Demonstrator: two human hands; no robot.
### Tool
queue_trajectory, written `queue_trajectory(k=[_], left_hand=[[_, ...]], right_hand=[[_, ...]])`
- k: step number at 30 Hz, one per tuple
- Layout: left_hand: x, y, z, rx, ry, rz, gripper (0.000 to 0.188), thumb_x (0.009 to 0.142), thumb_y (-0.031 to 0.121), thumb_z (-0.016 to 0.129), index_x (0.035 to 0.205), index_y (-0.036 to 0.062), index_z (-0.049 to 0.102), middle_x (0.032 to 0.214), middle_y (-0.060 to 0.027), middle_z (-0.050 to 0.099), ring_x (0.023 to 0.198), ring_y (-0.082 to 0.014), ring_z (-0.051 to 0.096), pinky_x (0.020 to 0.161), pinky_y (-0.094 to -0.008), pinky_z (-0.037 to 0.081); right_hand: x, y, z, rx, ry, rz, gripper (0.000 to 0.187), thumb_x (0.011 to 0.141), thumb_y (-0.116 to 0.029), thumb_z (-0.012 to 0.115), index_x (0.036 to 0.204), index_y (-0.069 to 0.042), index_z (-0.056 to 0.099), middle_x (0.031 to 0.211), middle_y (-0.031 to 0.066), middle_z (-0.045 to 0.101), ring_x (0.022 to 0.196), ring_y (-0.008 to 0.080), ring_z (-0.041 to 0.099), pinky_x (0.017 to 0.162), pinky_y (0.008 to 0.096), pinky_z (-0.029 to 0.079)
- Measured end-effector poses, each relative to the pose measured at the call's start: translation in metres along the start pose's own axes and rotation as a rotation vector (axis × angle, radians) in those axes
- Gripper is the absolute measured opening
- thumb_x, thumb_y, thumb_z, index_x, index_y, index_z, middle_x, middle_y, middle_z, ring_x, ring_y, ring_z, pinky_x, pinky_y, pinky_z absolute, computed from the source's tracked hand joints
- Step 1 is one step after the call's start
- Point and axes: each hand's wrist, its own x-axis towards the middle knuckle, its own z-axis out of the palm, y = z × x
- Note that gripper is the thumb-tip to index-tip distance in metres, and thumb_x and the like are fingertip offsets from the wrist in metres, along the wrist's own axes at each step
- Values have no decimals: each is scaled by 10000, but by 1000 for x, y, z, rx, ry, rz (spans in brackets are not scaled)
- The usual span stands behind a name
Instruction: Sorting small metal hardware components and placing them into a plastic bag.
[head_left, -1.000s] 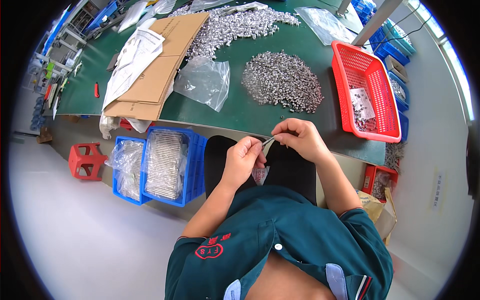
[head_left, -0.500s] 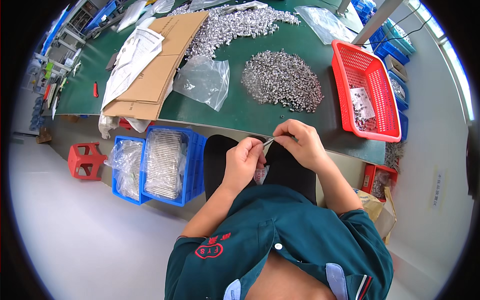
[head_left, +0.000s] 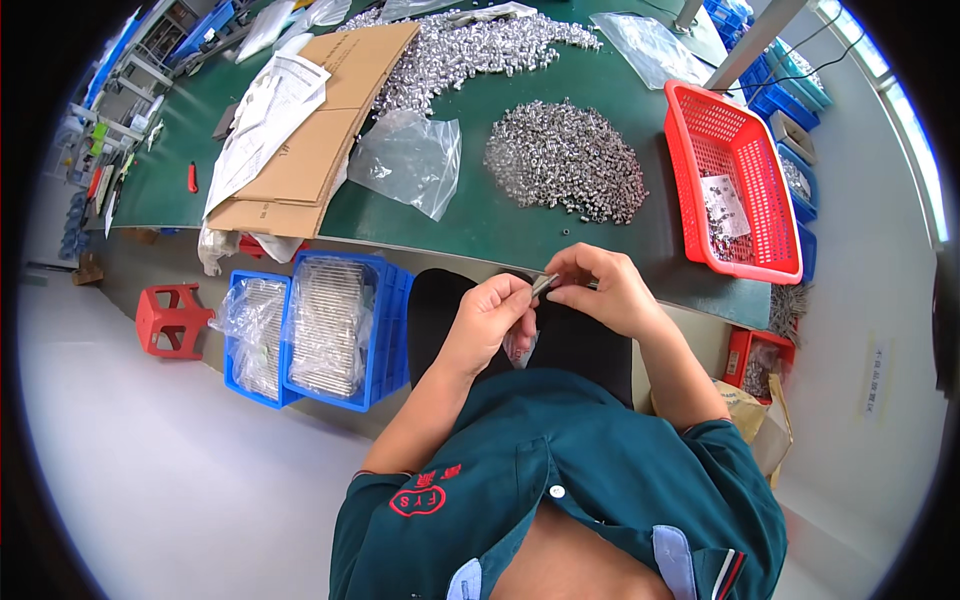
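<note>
Just off the table's front edge, above my lap, both hands meet at a slim silver-grey metal piece (head_left: 543,286). My left hand (head_left: 490,318) pinches its lower end between thumb and fingers. At the upper end, my right hand (head_left: 605,288) is closed with thumb and forefinger on the same piece. My fingers cover much of it, so its exact kind cannot be made out. Beyond the hands, a heap of small silver metal sleeves (head_left: 570,160) lies on the green table (head_left: 455,228). One loose sleeve (head_left: 565,232) rests near the edge.
A red plastic basket (head_left: 690,215) with metal parts and a paper slip stands at the right. Flattened cardboard (head_left: 290,180), a clear bag (head_left: 408,165) and a larger shiny heap (head_left: 480,50) lie farther left. Blue crates (head_left: 390,325) and a red stool (head_left: 170,322) stand below.
The metal piece has tilted and shows more between my fingertips. My right fingers have shifted their hold and dropped slightly. The table's contents look the same.
</note>
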Motion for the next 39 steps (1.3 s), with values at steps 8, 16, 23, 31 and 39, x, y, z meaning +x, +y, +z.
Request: queue_trajectory(k=[8, 16, 23, 31, 39], left_hand=[[2, -8, -8, 45, 111, 16, 155, 953, 145, 498, 888, 17, 555, 652, -37, 579, 521, -75, 517, 503, -197, 443], [3, -6, -8, 89, 155, 16, 150, 950, 134, 492, 879, 18, 553, 649, -33, 578, 517, -75, 516, 500, -198, 436], [5, -8, -8, 125, 170, 33, 156, 953, 142, 491, 880, 23, 560, 650, -31, 578, 523, -74, 519, 509, -200, 445], [5, -9, -6, 213, 155, 50, 153, 947, 136, 506, 891, 11, 577, 659, -32, 588, 541, -74, 532, 516, -206, 454], [2, -10, -4, 241, 138, 45, 148, 944, 126, 507, 896, 5, 577, 663, -36, 593, 546, -75, 540, 516, -209, 453]], right_hand=[[17, 41, -13, -534, 330, -108, 167, 769, -82, 667, 933, -52, 655, 828, 105, 616, 740, 279, 626, 659, 355, 506], [33, 58, 1, -786, 376, -166, 186, 751, -120, 696, 933, -95, 665, 811, 88, 609, 696, 272, 621, 630, 356, 504], [19, 28, 3, 277, 94, 215, 100, 858, -74, 628, 922, 2, 626, 784, -6, 619, 645, 42, 553, 554, 189, 438], [13, 24, 5, 351, 26, 223, 106, 862, -73, 631, 944, -5, 629, 752, -7, 606, 624, 42, 556, 549, 182, 448], [6, 16, 5, 127, -20, 95, 88, 828, 0, 633, 916, 2, 634, 740, 5, 616, 652, 58, 575, 571, 200, 471]])
